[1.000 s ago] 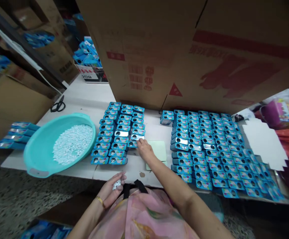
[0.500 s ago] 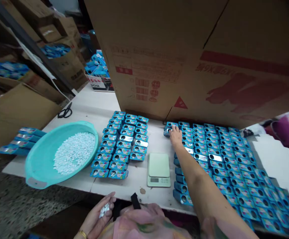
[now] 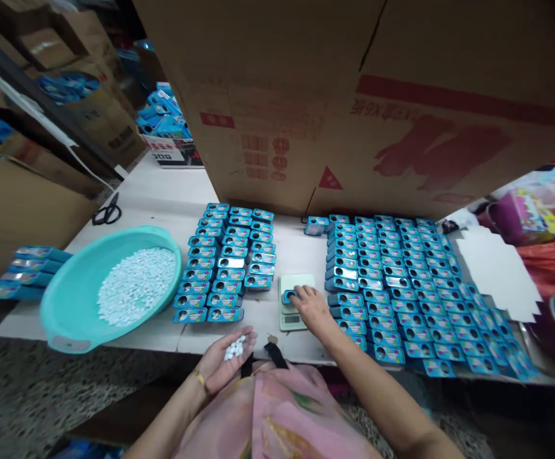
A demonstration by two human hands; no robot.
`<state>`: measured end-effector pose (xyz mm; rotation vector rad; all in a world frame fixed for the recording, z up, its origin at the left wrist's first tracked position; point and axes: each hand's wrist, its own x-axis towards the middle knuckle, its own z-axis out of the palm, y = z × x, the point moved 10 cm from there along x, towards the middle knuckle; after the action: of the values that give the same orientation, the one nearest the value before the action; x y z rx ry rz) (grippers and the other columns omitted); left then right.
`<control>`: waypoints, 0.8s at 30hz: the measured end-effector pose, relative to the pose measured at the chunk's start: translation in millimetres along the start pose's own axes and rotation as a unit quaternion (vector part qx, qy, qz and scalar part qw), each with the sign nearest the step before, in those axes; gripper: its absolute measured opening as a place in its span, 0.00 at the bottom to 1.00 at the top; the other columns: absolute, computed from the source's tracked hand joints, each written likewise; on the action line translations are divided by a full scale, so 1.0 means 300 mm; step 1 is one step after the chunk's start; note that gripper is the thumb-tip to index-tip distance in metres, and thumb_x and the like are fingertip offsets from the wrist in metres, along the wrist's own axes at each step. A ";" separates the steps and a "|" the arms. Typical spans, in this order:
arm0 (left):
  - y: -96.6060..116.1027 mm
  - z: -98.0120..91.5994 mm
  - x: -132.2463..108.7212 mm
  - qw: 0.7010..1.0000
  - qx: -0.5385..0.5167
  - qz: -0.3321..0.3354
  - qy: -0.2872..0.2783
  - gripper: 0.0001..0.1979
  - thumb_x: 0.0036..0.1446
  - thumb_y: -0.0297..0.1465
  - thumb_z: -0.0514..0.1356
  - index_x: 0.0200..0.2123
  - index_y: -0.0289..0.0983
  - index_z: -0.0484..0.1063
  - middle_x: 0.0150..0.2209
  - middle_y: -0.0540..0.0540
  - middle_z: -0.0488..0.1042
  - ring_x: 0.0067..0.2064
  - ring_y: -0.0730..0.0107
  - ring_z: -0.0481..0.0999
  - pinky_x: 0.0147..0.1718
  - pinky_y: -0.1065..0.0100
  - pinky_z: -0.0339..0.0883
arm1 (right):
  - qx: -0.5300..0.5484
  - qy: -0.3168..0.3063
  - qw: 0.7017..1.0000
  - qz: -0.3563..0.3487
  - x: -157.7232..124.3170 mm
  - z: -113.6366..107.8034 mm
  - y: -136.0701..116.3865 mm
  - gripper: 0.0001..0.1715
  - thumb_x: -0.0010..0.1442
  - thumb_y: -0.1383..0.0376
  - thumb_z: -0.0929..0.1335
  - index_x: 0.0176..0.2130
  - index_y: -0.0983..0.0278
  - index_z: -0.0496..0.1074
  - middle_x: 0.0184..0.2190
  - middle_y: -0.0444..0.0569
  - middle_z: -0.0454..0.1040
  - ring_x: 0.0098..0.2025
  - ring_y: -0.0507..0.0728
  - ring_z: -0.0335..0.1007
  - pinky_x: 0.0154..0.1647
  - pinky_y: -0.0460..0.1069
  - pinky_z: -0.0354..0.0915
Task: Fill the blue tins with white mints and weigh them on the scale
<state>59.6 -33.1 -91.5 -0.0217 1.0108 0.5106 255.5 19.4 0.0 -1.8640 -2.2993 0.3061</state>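
My left hand (image 3: 216, 364) is cupped palm up at the table's front edge, with a small heap of white candies (image 3: 235, 348) in it. Fingers of my right hand (image 3: 314, 310) grip a small blue candy box (image 3: 288, 296) with a round hole in its top. That box is over the pale green kitchen scale (image 3: 291, 324), and my hand covers part of it; whether it rests on the plate I cannot tell. Left of the scale, rows of blue boxes (image 3: 224, 298) stand upright. More rows of blue boxes (image 3: 392, 293) fill the right side.
A turquoise basin (image 3: 62, 319) of white candies stands at the left, with black scissors (image 3: 107, 213) behind it. A tall carton (image 3: 277, 83) walls off the back. White card sheets (image 3: 492, 268) lie far right. Another carton (image 3: 177, 156) of blue boxes stands back left.
My right hand has come from the back row to the scale with a blue box. My left hand, holding candies, has moved forward and right. The view has shifted.
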 end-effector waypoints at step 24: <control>-0.192 0.176 -0.023 0.978 0.055 -0.123 -0.159 0.11 0.43 0.18 0.51 0.31 0.30 0.70 0.28 0.43 0.73 0.32 0.66 0.73 0.37 0.65 0.63 | 0.251 -0.111 0.960 -0.056 -0.128 0.199 -0.328 0.11 0.52 0.70 0.64 0.38 0.64 0.67 0.32 0.46 0.66 0.35 0.51 0.64 0.35 0.44 0.59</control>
<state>123.1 -73.4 -69.8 0.0330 0.7079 0.2219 155.2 -41.0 -31.9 -1.5005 -2.1688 1.0194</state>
